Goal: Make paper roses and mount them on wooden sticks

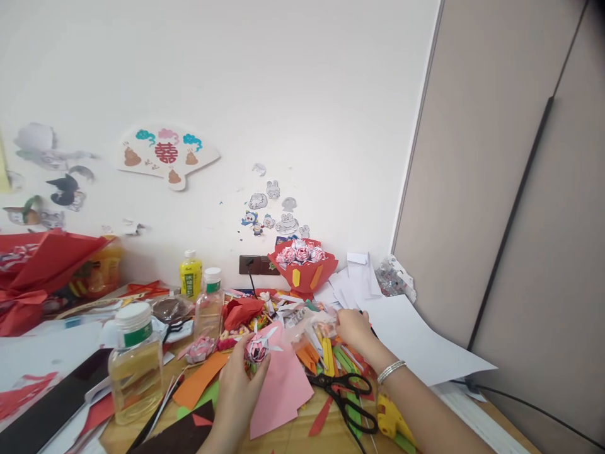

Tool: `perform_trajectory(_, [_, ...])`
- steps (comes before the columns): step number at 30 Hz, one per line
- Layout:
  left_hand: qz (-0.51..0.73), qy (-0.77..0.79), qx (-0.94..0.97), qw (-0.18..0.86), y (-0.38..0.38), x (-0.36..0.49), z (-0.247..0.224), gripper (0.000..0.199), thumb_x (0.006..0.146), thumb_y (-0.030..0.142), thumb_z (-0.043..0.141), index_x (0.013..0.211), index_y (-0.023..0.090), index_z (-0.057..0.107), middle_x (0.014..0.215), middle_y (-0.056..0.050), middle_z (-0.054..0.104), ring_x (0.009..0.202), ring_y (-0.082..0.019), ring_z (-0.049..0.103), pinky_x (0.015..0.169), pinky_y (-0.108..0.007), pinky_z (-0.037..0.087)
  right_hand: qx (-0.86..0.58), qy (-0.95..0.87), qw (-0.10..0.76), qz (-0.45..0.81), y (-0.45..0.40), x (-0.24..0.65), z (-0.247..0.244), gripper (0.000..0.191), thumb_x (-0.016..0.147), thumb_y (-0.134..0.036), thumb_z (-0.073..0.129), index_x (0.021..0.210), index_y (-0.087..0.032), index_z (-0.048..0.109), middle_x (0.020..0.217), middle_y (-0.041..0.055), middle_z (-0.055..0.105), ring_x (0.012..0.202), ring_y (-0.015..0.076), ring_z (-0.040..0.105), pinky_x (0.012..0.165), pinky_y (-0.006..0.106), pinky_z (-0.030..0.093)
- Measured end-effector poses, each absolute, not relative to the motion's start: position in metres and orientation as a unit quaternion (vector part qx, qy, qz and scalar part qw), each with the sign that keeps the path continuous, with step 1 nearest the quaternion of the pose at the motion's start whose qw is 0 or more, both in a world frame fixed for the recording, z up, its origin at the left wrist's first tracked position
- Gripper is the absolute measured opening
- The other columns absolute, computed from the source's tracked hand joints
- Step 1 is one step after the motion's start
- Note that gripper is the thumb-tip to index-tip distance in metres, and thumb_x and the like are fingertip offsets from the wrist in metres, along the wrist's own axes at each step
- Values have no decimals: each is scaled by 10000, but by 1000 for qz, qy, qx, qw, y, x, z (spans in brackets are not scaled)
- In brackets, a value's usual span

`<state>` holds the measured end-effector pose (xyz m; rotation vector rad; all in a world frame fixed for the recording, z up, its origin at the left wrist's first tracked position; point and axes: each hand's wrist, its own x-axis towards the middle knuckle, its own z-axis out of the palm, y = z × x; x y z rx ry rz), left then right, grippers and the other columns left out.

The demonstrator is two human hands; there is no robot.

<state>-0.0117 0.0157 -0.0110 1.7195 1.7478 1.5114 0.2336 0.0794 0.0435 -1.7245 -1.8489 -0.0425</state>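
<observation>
My left hand [239,372] is closed around a pink and white paper flower [258,349] with pale strips sticking out. Under it lies a sheet of pink paper [278,391]. My right hand [353,328], with a silver bracelet at the wrist, reaches to the edge of the scrap pile, beside a clear plastic bag [317,326]. Its fingers look curled, and what they grip is hidden. Between the two arms rest black-handled scissors [345,394]. A second pink paper flower [201,349] sits left of my left hand.
Clear bottles [137,378] with white lids stand at left, a yellow drink bottle [190,275] behind. A red-wrapped bouquet [304,268] is against the wall. White sheets [425,340] lie at right, and a yellow glue gun [392,419] is under my right forearm.
</observation>
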Motion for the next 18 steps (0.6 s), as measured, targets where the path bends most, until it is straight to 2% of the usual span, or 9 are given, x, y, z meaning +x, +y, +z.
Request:
perform_trajectory(5, [526,595,592,136,15,-11,-11,516,788,471,466,1215,183,433,1253,-130,550,1173,-313,499,933,-440,407,-687,-679,257,-29,81,246,79,290,897,-323,537,1143,-169,530,1152,65,555,968,192,578,815,401,491])
perform_trajectory(7, [529,594,590,137,15,-11,-11,503,785,467,468,1202,188,441,1240,-127,558,1161,-313,510,916,-436,421,-693,-671,262,-29,85,253,93,185,869,-281,572,999,-152,603,1056,60,604,985,208,567,847,421,455])
perform_trajectory(8, [528,594,591,139,15,-11,-11,499,780,467,473,1195,190,446,1231,-127,565,1153,-315,516,908,-436,426,-693,-667,273,-27,88,256,101,93,830,-226,603,856,-145,641,955,69,639,994,235,558,860,431,425])
perform_trajectory(10, [523,593,596,141,16,-12,-11,495,766,467,488,1178,194,460,1216,-130,576,1141,-322,525,903,-442,429,-684,-660,310,-13,94,264,115,92,739,-142,633,647,-144,634,785,80,663,961,273,569,843,428,396])
perform_trajectory(11, [522,592,597,141,16,-12,-11,493,763,467,490,1172,193,465,1209,-132,581,1134,-325,528,901,-446,431,-673,-659,335,-2,97,269,122,96,714,-136,632,618,-146,625,741,77,664,909,268,591,812,406,405])
perform_trajectory(14, [526,591,597,133,17,-13,-12,499,765,464,476,1172,175,468,1201,-141,585,1106,-323,543,894,-456,436,-613,-663,427,39,100,280,139,122,733,-231,587,641,-152,595,714,56,669,764,206,630,707,304,442])
perform_trajectory(18, [528,587,601,121,18,-11,-14,501,766,457,468,1171,161,474,1200,-146,587,1088,-320,551,889,-469,438,-519,-646,557,56,82,286,151,269,838,-416,429,815,-173,541,784,50,657,799,168,626,730,275,465])
